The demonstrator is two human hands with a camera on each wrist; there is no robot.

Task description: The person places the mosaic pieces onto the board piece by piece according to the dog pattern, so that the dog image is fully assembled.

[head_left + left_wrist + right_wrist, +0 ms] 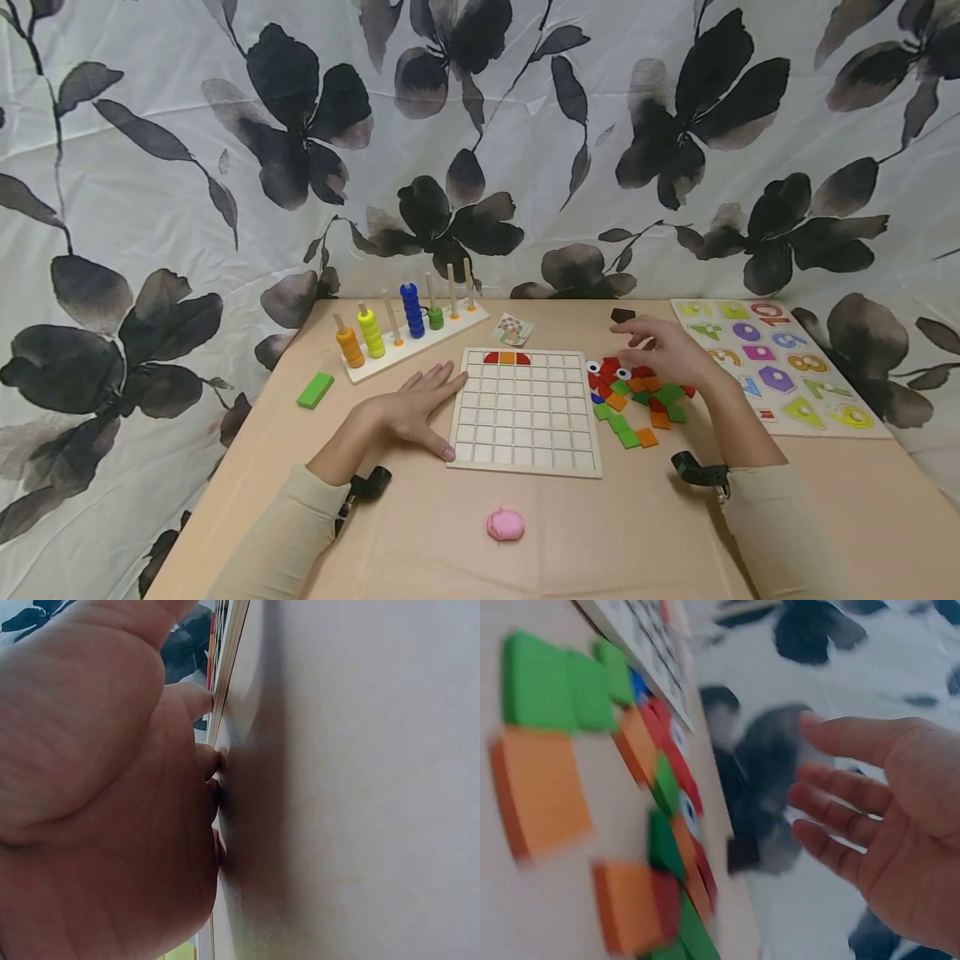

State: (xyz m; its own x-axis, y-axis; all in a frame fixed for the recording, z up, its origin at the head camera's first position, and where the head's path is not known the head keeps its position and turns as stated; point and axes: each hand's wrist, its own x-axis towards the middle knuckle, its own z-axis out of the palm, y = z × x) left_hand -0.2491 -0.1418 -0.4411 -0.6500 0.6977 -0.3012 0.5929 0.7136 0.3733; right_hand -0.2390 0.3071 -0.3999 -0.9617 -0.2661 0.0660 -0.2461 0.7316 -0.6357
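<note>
2 dim wrist views, blurred tiles

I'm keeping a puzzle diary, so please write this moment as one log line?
left hand: touching left edge of grid board | right hand: empty, raised near loose pieces | board's top row: red and orange pieces

- Peg stand, coloured rings, back left
- Green block, left of stand
- Card, right of stand
- Pink lump, worktop front
- Number puzzle, right side
- Floral cloth behind
</note>
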